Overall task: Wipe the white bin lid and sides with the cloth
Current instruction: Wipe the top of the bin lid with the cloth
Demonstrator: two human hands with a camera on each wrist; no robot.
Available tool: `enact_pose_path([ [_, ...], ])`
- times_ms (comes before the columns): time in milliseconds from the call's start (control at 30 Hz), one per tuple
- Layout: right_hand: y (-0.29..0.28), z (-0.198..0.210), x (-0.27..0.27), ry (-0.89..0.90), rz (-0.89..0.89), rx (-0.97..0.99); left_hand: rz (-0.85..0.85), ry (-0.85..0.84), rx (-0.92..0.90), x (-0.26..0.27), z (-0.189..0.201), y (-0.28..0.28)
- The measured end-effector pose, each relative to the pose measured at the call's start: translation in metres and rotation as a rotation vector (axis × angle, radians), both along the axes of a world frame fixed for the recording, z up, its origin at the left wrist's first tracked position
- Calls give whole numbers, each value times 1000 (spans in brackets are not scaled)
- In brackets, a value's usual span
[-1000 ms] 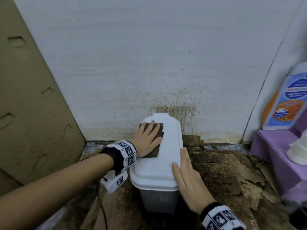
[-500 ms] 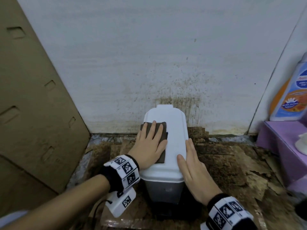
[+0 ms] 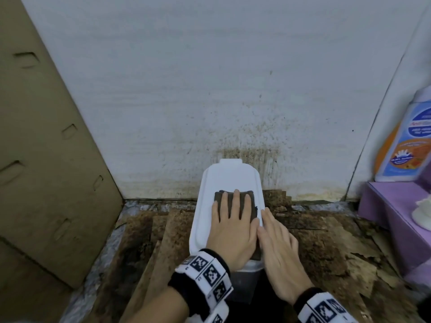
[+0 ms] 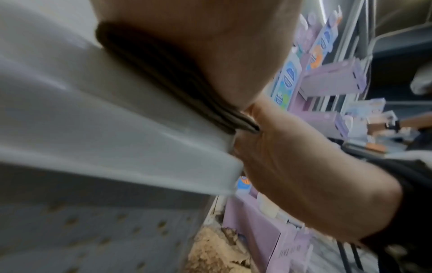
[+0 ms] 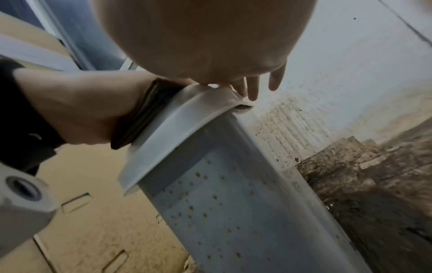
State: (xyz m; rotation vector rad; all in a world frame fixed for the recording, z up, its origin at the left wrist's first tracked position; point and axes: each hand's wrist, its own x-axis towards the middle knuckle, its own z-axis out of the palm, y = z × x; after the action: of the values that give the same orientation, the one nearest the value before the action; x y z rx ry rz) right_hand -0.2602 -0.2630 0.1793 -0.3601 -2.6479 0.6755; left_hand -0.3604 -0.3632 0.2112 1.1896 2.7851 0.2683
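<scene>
My left hand (image 3: 231, 231) lies flat, fingers straight, pressing the folded dark cloth (image 3: 247, 201) onto the white bin lid (image 3: 205, 206), centre of the head frame; nothing is curled round the cloth, it is pinned by the palm alone. My right hand (image 3: 277, 252) rests just beside it, fingers extended along the lid's right edge, steadying rather than gripping. The bin stands against the stained wall (image 3: 247, 141), lower centre. Step in hand, as I read it: wiping the lid top. The speckled bin side (image 5: 233, 212), seen in the right wrist view, looks untouched. The next move calls for finishing the far end of the lid, then wrapping the cloth over the rim and down the sides while the right hand braces the bin.
</scene>
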Motion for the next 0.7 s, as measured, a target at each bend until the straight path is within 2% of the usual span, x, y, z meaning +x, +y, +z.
enact_pose_path([
  [67,0,14,1,-144,7,-227,8,-122,85,-2,8,-3],
  [133,-2,24,-1,-95,-22,-363,64,-325,344,-6,19,-15],
  [167,-5,30,-4,-88,-78,-373,97,-368,492,-9,22,-24],
  [233,-13,41,-9,4,-102,-266,156,-260,638,-20,19,-41],
  [300,-25,48,-21,36,-21,-122,201,-122,629,-34,8,-58],
  [400,-47,51,-40,-45,154,55,214,-103,596,-45,-8,-70],
  [500,-59,45,-49,-252,126,205,186,-123,585,-41,-14,-71],
  [633,-55,27,-43,-332,51,305,185,-119,563,-38,-14,-64],
  [700,-48,27,-37,-316,38,353,184,-105,539,-35,-13,-61],
])
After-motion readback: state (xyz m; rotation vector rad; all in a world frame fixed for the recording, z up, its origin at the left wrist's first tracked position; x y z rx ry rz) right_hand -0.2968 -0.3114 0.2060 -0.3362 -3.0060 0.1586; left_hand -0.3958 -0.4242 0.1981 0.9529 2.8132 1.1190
